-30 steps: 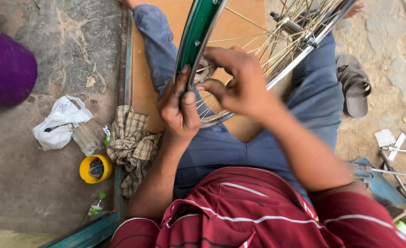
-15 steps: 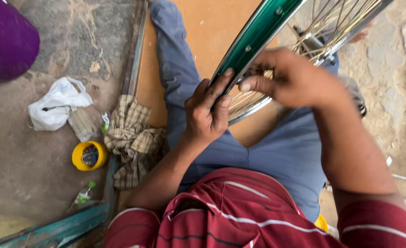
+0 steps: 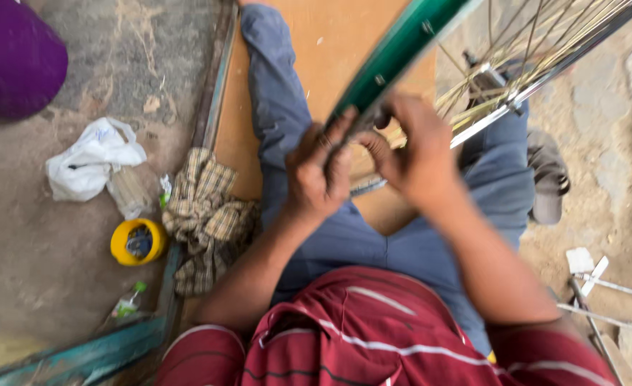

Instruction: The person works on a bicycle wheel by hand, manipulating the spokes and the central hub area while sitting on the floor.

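A bicycle wheel with a green rim (image 3: 402,46) and thin metal spokes (image 3: 523,50) stands tilted over my lap. My left hand (image 3: 316,175) grips the lower edge of the rim, fingers curled onto it. My right hand (image 3: 416,154) holds the same part of the rim from the other side, thumb pressed toward the left hand. What lies between the fingertips is blurred. I sit in blue trousers (image 3: 280,107) and a red striped shirt (image 3: 373,329) on an orange board (image 3: 330,43).
On the ground to the left lie a checked cloth (image 3: 205,214), a small yellow tub (image 3: 137,241), a white plastic bag (image 3: 90,157) and a purple bucket (image 3: 15,61). A sandal (image 3: 548,179) and loose metal spokes (image 3: 602,286) lie at the right.
The view has shifted and the wheel has tilted further to the right. Both hands stay on the rim's lower edge, working closer together.
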